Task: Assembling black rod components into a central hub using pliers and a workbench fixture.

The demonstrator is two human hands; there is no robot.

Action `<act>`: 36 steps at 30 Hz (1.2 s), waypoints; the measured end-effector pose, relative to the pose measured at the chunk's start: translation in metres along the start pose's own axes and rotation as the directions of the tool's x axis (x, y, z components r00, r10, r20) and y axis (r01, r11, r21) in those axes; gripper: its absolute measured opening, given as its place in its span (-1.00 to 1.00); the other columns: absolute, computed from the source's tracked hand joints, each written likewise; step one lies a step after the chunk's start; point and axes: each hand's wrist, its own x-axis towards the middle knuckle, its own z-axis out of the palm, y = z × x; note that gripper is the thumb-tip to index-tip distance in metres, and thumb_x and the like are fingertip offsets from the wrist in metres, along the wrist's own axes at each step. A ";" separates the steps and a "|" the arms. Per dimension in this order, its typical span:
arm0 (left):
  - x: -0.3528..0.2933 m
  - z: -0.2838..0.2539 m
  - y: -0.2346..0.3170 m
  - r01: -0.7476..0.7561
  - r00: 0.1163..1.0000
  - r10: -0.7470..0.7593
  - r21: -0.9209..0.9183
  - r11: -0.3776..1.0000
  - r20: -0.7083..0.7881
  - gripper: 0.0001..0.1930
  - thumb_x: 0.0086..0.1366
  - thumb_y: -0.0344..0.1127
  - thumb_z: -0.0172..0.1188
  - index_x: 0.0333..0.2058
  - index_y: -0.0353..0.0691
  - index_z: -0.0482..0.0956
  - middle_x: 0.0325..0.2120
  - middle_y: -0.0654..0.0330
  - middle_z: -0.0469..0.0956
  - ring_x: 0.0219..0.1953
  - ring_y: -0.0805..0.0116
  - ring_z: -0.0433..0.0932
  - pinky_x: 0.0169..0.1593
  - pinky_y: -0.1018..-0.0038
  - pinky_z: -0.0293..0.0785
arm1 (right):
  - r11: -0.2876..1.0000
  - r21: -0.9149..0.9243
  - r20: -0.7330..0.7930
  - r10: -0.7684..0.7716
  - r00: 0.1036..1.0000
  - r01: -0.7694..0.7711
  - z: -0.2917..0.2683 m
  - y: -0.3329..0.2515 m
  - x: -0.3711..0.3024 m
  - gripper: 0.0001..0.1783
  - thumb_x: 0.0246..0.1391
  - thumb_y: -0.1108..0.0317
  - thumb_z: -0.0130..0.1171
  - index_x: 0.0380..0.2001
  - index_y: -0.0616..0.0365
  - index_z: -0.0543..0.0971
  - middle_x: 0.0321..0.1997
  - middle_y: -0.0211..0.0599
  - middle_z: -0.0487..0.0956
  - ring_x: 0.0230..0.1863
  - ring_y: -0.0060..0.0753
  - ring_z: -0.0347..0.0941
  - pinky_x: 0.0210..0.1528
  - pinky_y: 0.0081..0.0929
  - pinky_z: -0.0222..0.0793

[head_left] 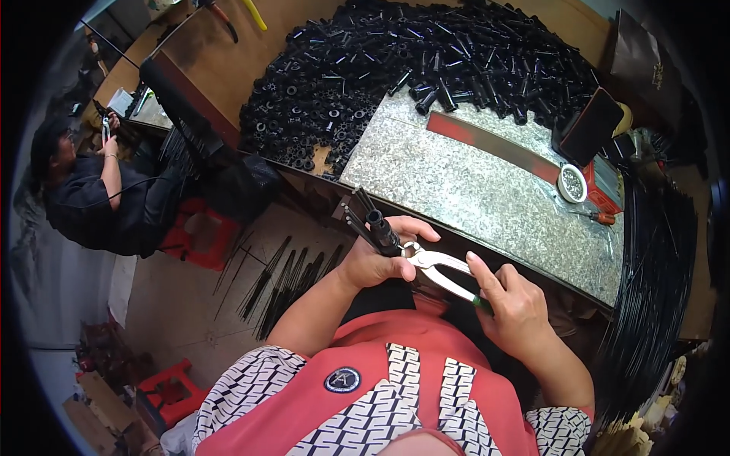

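Observation:
In front of my body, my left hand (369, 262) grips a black tubular part (383, 230), from which several thin black rods (356, 216) stick up. My right hand (513, 308) is wrapped around the green-ended handles of silver end-cutting pincers (441, 266), its index finger stretched along one handle. The pincers' jaws are close against the lower end of the tubular part, by my left thumb. Whether they bite on anything is too small to tell.
A speckled worktop (464, 186) lies ahead, with heaped black tubular parts (456, 53), black ring-shaped parts (304, 106), a flat reddish bar (494, 146), a white bowl (563, 188) of small metal bits and an orange-handled screwdriver (603, 218). Black rods (646, 281) hang right. A co-worker (95, 186) sits left.

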 end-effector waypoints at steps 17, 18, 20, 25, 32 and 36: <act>0.004 -0.001 -0.009 0.016 0.997 -0.014 -0.036 0.999 0.072 -0.20 -0.30 0.08 0.54 -0.11 -0.32 0.51 -0.48 0.41 0.49 -0.47 0.71 0.31 -0.44 0.70 0.15 | 0.990 -0.137 -0.056 0.009 0.998 -0.016 -0.004 0.001 -0.005 -0.14 -0.38 0.59 0.27 0.18 0.04 0.39 -0.46 -0.26 0.33 -0.49 -0.27 0.36 -0.47 -0.36 0.30; 0.004 -0.003 -0.012 -0.005 0.995 0.008 -0.038 0.999 0.098 -0.32 -0.21 -0.08 0.55 -0.13 -0.33 0.52 -0.43 0.36 0.51 -0.42 0.68 0.38 -0.38 0.70 0.25 | 0.984 -0.177 -0.085 -0.015 0.996 0.000 -0.004 0.001 -0.005 -0.14 -0.38 0.58 0.27 0.18 0.03 0.39 -0.44 -0.24 0.33 -0.45 -0.24 0.36 -0.44 -0.34 0.29; 0.004 -0.003 -0.014 -0.014 0.992 0.020 -0.042 0.999 0.124 -0.44 -0.13 -0.24 0.56 -0.15 -0.31 0.54 -0.38 0.34 0.53 -0.38 0.67 0.43 -0.34 0.69 0.33 | 0.982 -0.187 -0.086 -0.016 0.996 -0.001 -0.004 0.002 -0.005 -0.14 -0.37 0.58 0.27 0.18 0.02 0.39 -0.43 -0.22 0.33 -0.43 -0.22 0.35 -0.42 -0.33 0.28; 0.006 0.004 -0.015 -0.050 0.995 0.043 0.090 0.995 0.086 -0.47 -0.14 -0.22 0.56 -0.18 -0.26 0.56 -0.42 0.39 0.51 -0.42 0.69 0.39 -0.36 0.69 0.29 | 0.976 -0.217 -0.084 -0.015 0.996 -0.004 -0.004 0.004 -0.007 -0.13 -0.37 0.56 0.27 0.20 0.01 0.38 -0.43 -0.23 0.31 -0.42 -0.21 0.33 -0.41 -0.32 0.26; 0.003 0.010 -0.019 -0.028 0.999 0.032 0.165 0.986 -0.020 -0.48 -0.16 -0.17 0.58 -0.22 -0.21 0.58 -0.47 0.43 0.46 -0.45 0.69 0.35 -0.36 0.68 0.26 | 0.983 -0.183 -0.022 0.026 0.999 -0.029 -0.011 0.003 -0.011 -0.12 -0.37 0.58 0.27 0.20 0.04 0.37 -0.47 -0.27 0.31 -0.48 -0.25 0.34 -0.45 -0.33 0.27; 0.005 0.009 -0.017 -0.067 0.998 0.068 0.245 0.967 0.005 -0.49 -0.17 -0.16 0.58 -0.24 -0.19 0.58 -0.50 0.43 0.45 -0.46 0.68 0.35 -0.37 0.66 0.26 | 0.990 0.046 0.153 0.127 0.980 -0.136 -0.022 0.001 -0.009 -0.12 -0.35 0.60 0.27 0.21 0.08 0.34 -0.47 -0.24 0.33 -0.48 -0.23 0.36 -0.43 -0.31 0.29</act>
